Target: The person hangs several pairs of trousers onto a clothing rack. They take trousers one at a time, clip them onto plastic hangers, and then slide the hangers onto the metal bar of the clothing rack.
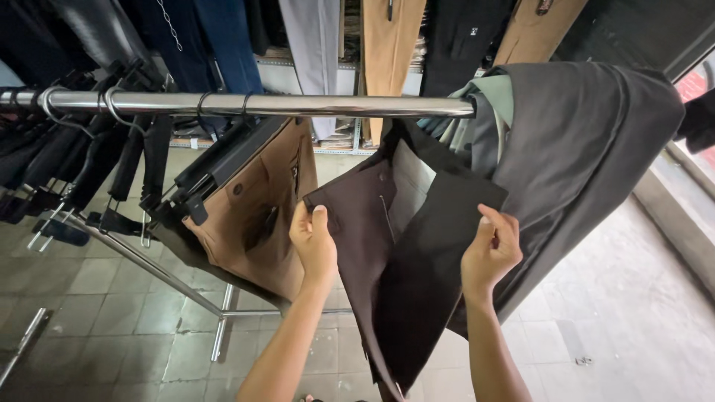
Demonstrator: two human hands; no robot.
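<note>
Dark brown trousers [387, 260] pinched by both hands, legs cut off below

The trousers [387, 253] at six o'clock are plain dark brown. The pair [261, 216] at nine o'clock is tan. The draped cloth [588, 149] at three o'clock is charcoal grey. The rail [298, 105] shines silver; the floor tiles [112, 313] are dull grey.

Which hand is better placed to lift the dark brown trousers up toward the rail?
Probably the left hand: it pinches the waistband corner of the dark brown trousers, nearer the chrome rail. The right hand only holds a lower fabric edge.
</note>
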